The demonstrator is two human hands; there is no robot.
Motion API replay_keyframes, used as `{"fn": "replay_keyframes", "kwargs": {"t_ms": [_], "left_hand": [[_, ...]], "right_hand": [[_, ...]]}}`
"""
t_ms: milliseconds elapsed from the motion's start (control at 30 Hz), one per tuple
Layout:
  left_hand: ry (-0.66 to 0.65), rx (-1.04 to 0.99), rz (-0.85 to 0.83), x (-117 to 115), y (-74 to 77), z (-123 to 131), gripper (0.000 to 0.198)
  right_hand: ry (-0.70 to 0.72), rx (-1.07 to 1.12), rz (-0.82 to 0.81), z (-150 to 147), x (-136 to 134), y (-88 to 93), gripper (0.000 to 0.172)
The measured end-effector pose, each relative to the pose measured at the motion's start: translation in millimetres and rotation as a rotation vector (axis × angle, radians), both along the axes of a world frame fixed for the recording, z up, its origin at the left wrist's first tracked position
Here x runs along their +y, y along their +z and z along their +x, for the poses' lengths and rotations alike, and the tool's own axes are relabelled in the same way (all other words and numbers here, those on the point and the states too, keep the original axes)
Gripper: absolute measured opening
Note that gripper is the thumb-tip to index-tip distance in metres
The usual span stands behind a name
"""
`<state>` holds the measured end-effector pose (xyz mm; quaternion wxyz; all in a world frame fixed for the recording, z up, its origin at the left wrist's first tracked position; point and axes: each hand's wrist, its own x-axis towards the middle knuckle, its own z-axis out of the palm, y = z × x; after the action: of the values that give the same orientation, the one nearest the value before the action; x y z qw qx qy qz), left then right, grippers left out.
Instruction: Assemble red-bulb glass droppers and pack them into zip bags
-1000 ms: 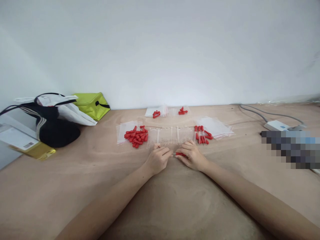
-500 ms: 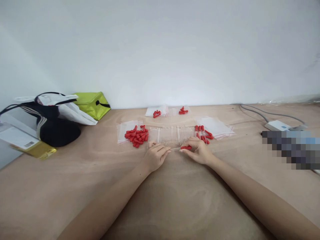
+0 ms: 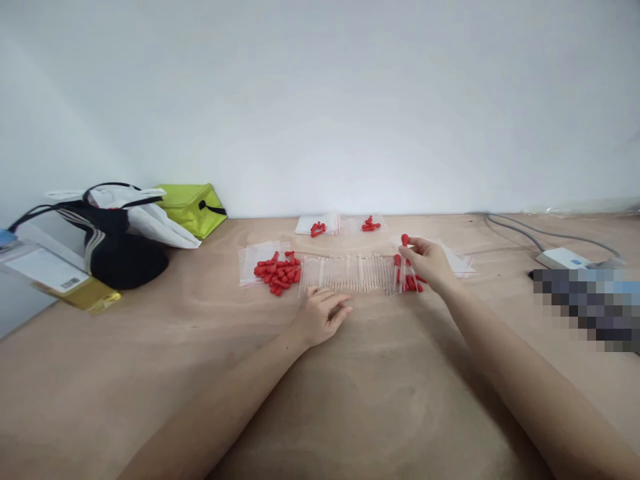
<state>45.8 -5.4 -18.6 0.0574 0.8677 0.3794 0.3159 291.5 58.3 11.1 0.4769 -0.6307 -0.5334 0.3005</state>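
Note:
My left hand (image 3: pixel 323 315) rests on the table in front of the row of clear dropper tubes (image 3: pixel 345 273), its fingers apart with nothing in them. At the right end of that row, my right hand (image 3: pixel 427 259) pinches a dropper with a red bulb (image 3: pixel 405 239), bulb upward. Its clear tube is hard to make out. Below the right hand lie several red-bulbed droppers (image 3: pixel 413 285), partly covered by the fingers. A pile of red rubber bulbs (image 3: pixel 277 273) lies on a clear zip bag left of the tubes.
Farther back are two small groups of red bulbs (image 3: pixel 318 229) on clear bags. A black cap (image 3: pixel 125 257), a lime-green bag (image 3: pixel 193 207) and a yellow box (image 3: pixel 75 293) stand at left. At right are a white power strip (image 3: pixel 565 259) with a grey cable and a blurred-out object.
My right hand has moved right and away from me, carrying the red-bulbed dropper from in front of the tubes to their right end. My left hand has let go of the tube and opened.

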Motion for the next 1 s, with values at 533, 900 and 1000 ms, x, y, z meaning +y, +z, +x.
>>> {"fn": "replay_keyframes", "kwargs": {"t_ms": [533, 900, 1000], "left_hand": [[0.011, 0.049, -0.005, 2, -2.4, 1, 0.011], [0.241, -0.018, 0.084, 8, -3.9, -1, 0.017], [0.287, -0.013, 0.085, 7, -4.5, -1, 0.018]], "right_hand": [[-0.141, -0.710, -0.241, 22, 13, -16.5, 0.043], [-0.032, -0.726, -0.459, 63, 20, -12.0, 0.023], [0.013, -0.735, -0.447, 62, 21, -14.9, 0.024]]}}
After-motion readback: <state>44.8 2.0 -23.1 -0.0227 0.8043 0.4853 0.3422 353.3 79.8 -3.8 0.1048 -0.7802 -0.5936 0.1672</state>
